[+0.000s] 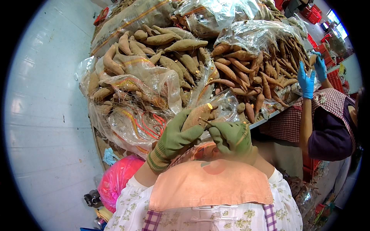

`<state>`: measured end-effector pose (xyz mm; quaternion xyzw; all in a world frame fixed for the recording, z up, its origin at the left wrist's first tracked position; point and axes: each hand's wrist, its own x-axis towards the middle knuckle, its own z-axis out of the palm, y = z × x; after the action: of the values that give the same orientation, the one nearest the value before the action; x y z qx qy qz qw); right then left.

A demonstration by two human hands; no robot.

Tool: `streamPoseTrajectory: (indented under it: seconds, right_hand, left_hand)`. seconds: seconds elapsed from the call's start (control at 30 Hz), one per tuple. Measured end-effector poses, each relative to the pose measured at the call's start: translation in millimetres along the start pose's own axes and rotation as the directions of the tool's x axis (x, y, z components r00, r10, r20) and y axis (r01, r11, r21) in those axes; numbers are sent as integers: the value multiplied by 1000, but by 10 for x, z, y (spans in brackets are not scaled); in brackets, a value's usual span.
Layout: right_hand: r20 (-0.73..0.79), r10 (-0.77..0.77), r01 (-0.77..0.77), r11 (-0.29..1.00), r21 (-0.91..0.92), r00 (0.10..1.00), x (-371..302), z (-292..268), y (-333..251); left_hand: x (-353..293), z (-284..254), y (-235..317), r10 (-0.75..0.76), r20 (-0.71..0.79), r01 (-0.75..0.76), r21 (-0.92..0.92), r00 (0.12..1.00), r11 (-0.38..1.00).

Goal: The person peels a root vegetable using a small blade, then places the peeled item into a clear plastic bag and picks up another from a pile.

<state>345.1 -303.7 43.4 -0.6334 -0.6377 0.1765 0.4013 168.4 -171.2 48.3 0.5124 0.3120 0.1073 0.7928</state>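
A brownish sweet potato [197, 116] with a cut, yellow-orange upper end sits in my left hand [176, 133]. That hand wears a green glove with a striped cuff, its fingers wrapped around the tuber. My right hand [230, 138], also green-gloved, is closed beside the tuber's right side. A thin, dark, narrow thing [205, 122] runs from its fingertips to the sweet potato; I cannot make out whether it is a blade or a root. Just beyond my hands lies a heap of sweet potatoes [241, 69], reddish ones on the right and duller brown ones on the left.
Clear plastic sacks [154, 77] with orange stripes lie over parts of the heap. A pale wall [42, 100] runs along the left. On the right, a person in blue gloves [307, 80] works at the table. A pink plastic bag [119, 181] stands at my lower left.
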Motion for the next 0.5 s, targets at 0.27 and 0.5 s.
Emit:
streamPoseTrajectory:
  seconds: [0.27,0.5]
  right_hand:
    - [-71,8,-11,999,-35,997,6,40,20]
    - [-28,8,-9,999,-40,1000,32,-1,13]
  left_hand:
    - [32,-4,-49,28,-10,-27,78,1000,997]
    - [38,-41,-101,106,29,-110,158,994,981]
